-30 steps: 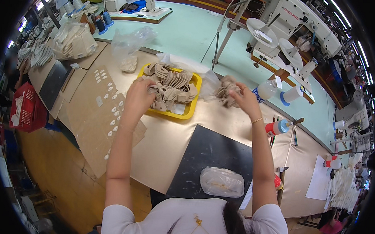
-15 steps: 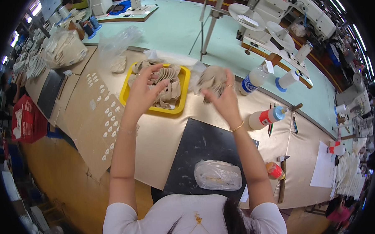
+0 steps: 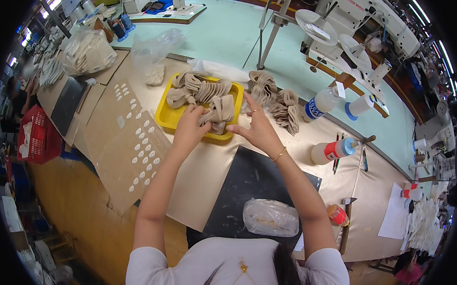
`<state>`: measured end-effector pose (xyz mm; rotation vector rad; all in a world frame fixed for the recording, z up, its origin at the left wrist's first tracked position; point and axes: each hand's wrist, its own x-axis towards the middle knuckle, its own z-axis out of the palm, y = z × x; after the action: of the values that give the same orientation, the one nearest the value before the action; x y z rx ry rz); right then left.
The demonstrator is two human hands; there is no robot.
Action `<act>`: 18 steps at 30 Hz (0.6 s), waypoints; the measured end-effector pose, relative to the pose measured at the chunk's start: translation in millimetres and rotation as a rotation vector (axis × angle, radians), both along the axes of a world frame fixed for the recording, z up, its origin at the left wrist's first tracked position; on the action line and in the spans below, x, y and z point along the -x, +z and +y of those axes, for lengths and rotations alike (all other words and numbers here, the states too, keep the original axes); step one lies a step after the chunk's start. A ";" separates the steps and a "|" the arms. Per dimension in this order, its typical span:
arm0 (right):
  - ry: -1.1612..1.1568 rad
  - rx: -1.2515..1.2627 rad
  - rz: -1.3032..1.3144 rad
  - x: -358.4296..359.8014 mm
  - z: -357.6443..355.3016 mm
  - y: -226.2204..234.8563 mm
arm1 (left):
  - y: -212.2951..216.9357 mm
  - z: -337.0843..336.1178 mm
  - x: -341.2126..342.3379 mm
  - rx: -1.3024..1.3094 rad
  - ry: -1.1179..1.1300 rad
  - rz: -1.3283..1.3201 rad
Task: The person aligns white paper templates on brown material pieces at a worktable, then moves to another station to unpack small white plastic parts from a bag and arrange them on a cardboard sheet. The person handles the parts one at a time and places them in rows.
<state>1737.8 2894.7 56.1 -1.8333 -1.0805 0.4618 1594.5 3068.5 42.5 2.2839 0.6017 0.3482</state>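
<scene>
A yellow tray [image 3: 164,117] on the beige worktable holds a heap of tan cut fabric pieces [image 3: 196,87]. My left hand [image 3: 191,125] grips a small bundle of tan pieces [image 3: 220,110] at the tray's near right corner. My right hand [image 3: 257,128] is beside the bundle with fingers spread, its fingertips touching the pieces. A second pile of tan pieces [image 3: 278,101] lies on the table just right of the tray.
A black mat [image 3: 242,186] lies before me with a clear plastic bag [image 3: 270,217] on it. Cardboard sheet with small white pieces [image 3: 136,143] at left. White bottles [image 3: 319,103] [image 3: 335,149] stand at right. A red basket [image 3: 35,136] hangs at far left. Sewing machines stand behind.
My right hand has come left from the pile beside the tray to the tray's near corner. Both hands now meet on a bundle of pieces there.
</scene>
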 end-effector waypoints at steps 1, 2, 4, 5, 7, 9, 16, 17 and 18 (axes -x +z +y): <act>-0.011 -0.024 0.206 3.0 1.1 5.8 | 12.4 -7.6 2.8 0.109 0.001 0.000; -0.014 -0.051 0.413 7.4 2.7 10.7 | 23.7 -14.6 7.2 0.215 0.008 0.002; -0.024 -0.266 0.494 8.7 5.4 0.0 | 33.2 -35.6 7.9 0.289 -0.111 -0.112; -0.023 -0.287 0.494 4.0 3.1 4.3 | 35.7 -42.8 7.4 0.323 -0.159 -0.173; -0.118 -0.324 0.436 -12.7 -2.0 6.7 | 37.5 -47.1 3.1 0.391 -0.234 -0.215; -0.328 -0.327 0.282 -43.2 -12.1 2.2 | 36.2 -36.5 -1.6 0.400 -0.270 -0.211; -0.305 0.387 -0.435 -116.7 -36.9 -37.8 | -0.2 35.4 -40.0 -0.302 0.202 -0.121; -0.345 0.478 -0.433 -97.0 -27.9 -33.5 | -6.1 36.2 -45.5 -0.374 0.208 -0.043; -0.367 0.480 -0.478 -83.1 -25.1 -24.7 | -9.9 36.4 -52.9 -0.440 0.203 0.027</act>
<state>1820.9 2869.5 31.5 -2.5977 -0.9517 0.0561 1647.4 3104.8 32.6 2.6527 0.8412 0.5975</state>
